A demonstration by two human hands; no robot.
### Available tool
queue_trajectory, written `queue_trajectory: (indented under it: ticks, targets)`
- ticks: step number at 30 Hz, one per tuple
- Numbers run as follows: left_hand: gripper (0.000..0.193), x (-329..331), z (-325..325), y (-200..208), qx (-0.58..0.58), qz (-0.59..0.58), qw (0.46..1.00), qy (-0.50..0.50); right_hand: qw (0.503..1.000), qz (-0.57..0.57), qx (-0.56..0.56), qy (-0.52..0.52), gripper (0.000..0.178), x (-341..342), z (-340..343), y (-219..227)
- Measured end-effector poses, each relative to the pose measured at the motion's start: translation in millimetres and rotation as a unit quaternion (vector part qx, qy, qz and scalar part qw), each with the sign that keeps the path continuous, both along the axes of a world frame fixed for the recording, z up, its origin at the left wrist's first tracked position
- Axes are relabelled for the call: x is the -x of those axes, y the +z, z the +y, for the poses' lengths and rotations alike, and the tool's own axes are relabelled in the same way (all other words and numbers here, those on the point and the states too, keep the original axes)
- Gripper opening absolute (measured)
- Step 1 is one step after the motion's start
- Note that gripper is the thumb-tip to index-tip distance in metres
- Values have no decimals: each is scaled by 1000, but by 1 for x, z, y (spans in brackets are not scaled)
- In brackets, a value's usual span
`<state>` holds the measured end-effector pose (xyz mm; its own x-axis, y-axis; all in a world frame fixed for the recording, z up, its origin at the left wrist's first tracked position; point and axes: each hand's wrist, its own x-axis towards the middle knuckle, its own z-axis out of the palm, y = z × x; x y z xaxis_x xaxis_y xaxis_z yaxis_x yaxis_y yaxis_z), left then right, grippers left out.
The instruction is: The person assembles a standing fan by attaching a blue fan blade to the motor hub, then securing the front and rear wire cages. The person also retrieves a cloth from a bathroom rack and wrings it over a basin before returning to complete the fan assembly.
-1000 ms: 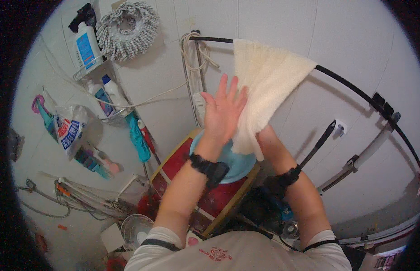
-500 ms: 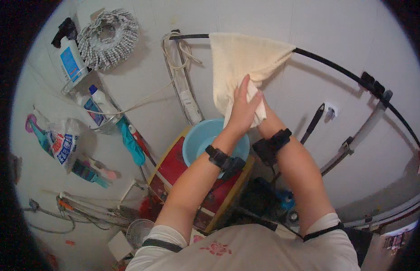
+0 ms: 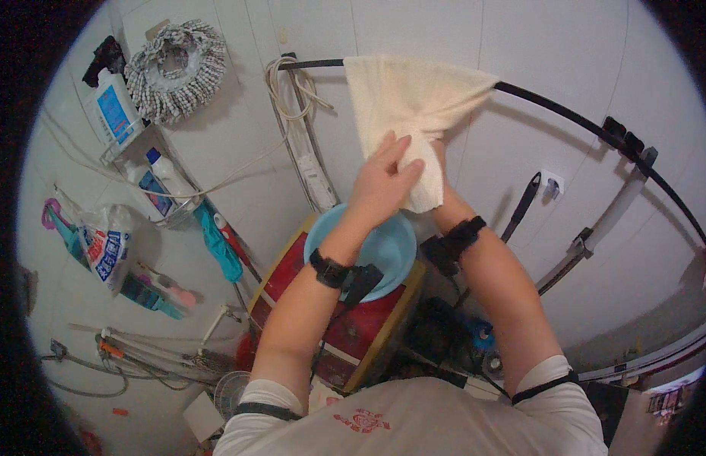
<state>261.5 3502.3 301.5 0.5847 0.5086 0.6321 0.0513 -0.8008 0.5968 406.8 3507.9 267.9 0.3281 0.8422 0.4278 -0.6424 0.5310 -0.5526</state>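
A cream towel (image 3: 413, 91) hangs over a black rail (image 3: 546, 102) on the wall, its lower part gathered between my hands. My left hand (image 3: 383, 181) lies against the left side of the gathered cloth, fingers stretched out and thumb apart. Behind the towel's lower end is my right hand (image 3: 442, 191); the cloth covers most of its fingers, so its grip is hidden. Under my left forearm stands a light blue basin (image 3: 393, 254) on a red surface with a yellow edge (image 3: 281, 286).
To the left, a wall rack (image 3: 178, 213) holds bottles beside a grey-and-white mop head (image 3: 178, 72). A plastic bag (image 3: 106, 243) and brushes hang lower. A white cord (image 3: 239, 169) crosses the wall. At right are a black handle (image 3: 526, 204) and a grey pole (image 3: 615, 205).
My left hand has shifted left and down, its fingers loosening from the folded cloth. More of the towel's lower end shows. My right hand has stayed nearly in place behind it.
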Motion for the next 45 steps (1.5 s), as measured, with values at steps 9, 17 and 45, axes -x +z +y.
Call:
queue_trajectory:
  ticks: [9, 17, 45]
  targets:
    - [54, 2, 13, -10, -48, -63, 995, 57, 934, -166, 292, -125, 41, 40, -17, 44]
    - [39, 8, 33, 20, -189, 106, 976, 6, 966, -9, 249, 66, 29, 14, 3, 39]
    - [46, -18, -26, 17, 331, -208, 919, 40, 728, -394, 140, -543, 38, 22, 27, 14]
